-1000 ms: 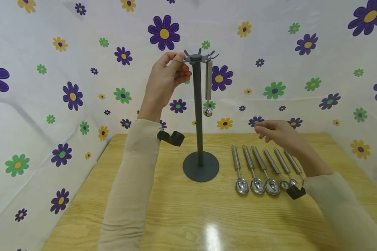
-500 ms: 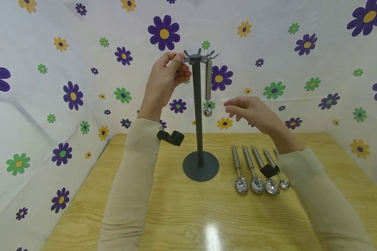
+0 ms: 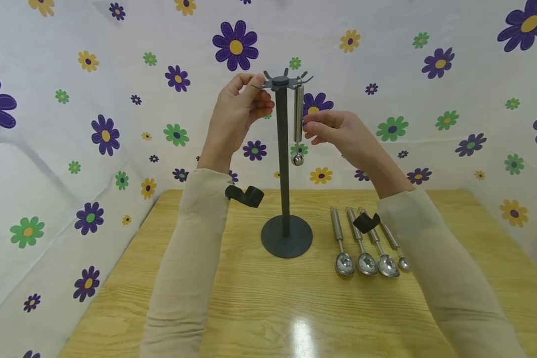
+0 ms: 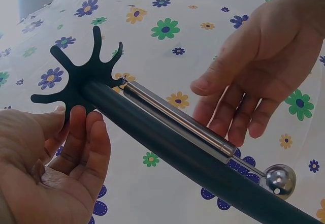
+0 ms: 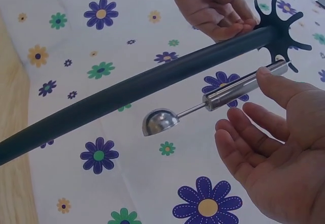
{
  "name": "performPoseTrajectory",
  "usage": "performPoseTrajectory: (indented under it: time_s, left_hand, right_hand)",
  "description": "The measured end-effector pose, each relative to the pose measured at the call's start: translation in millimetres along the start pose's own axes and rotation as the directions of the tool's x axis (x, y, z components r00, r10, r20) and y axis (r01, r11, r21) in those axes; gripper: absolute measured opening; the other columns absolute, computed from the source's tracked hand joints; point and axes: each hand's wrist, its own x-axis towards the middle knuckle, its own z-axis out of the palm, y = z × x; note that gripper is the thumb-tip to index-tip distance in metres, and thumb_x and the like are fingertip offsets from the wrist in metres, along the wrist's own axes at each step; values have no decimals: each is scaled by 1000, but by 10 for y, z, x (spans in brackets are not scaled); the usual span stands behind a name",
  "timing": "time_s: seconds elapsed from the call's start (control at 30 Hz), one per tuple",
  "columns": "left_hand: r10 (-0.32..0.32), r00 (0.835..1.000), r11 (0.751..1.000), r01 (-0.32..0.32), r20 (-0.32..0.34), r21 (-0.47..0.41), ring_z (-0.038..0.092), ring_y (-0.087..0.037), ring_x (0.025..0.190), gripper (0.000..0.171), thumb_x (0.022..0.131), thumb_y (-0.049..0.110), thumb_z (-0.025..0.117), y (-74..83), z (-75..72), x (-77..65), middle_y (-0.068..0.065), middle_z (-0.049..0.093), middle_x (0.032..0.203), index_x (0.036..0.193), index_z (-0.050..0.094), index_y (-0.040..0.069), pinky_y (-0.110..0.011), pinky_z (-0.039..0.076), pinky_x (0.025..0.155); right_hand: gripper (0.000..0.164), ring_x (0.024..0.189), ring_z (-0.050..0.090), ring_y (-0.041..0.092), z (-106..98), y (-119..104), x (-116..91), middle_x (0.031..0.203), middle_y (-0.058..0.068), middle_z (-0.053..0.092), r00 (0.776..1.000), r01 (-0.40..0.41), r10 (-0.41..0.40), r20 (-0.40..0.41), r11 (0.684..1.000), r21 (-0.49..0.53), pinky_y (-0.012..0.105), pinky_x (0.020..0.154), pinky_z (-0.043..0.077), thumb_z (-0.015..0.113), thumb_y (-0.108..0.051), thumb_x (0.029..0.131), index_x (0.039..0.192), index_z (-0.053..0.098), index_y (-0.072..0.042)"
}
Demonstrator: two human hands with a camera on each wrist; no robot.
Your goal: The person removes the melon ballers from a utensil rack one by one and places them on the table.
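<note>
A dark grey stand (image 3: 283, 164) rises from a round base, with a ring of curved hooks (image 3: 279, 82) at its top. My left hand (image 3: 234, 114) pinches one hook on the left between thumb and fingers. From a hook on the right hangs a steel melon baller (image 3: 298, 114), bowl down; a small hole shows in its bowl (image 4: 280, 181) in the left wrist view. My right hand (image 3: 342, 134) is just right of its handle, fingers loosely bent and gripping nothing. In the right wrist view the thumb (image 5: 277, 84) overlaps the handle's upper end; contact is unclear.
Several steel scoops (image 3: 366, 263) lie in a row on the wooden table (image 3: 232, 298), right of the stand's base (image 3: 273, 243). My right forearm hides part of the row. A flowered cloth (image 3: 130, 64) hangs behind and at both sides.
My right hand has moved left and up from above the scoops to beside the hanging melon baller. The left hand keeps its pinch on the hook.
</note>
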Motion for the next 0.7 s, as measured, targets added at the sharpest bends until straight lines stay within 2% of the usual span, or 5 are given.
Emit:
performPoseTrajectory:
  time_s: [0.2, 0.37, 0.53, 0.7]
  left_hand:
    - [4, 1000, 1000, -4, 7, 3, 63, -22, 78, 10, 107, 19, 57, -12, 3, 5, -10, 61, 86, 106, 60, 9, -26, 58, 77]
    - [3, 1000, 1000, -2, 3, -4, 63, -22, 78, 10, 107, 19, 57, -1, -19, 2, -10, 61, 87, 106, 60, 9, -26, 58, 78]
    - [3, 1000, 1000, -3, 7, -6, 64, -21, 77, 10, 107, 18, 57, -6, -11, 1, -10, 62, 86, 106, 61, 9, -26, 59, 78]
    - [2, 1000, 1000, -2, 6, -9, 64, -21, 77, 9, 107, 18, 57, -15, -2, -6, -9, 61, 86, 106, 61, 10, -25, 59, 78]
  right_hand:
    - [39, 113, 65, 29, 30, -110, 88, 121, 12, 70, 1000, 15, -16, 11, 997, 74, 44, 110, 46, 62, -24, 106, 138, 62, -2]
    - [33, 114, 65, 31, 100, -163, 151, 121, 14, 68, 1000, 24, -26, 11, 990, 140, 48, 115, 40, 62, -19, 106, 134, 64, -2]
    - [28, 111, 65, 31, 148, -192, 168, 119, 18, 69, 998, 55, -55, -6, 977, 204, 46, 111, 45, 60, -9, 106, 131, 65, 1]
    - [28, 105, 67, 29, 175, -204, 176, 113, 13, 72, 998, 55, -54, -8, 974, 220, 42, 107, 49, 59, -6, 105, 131, 64, 3]
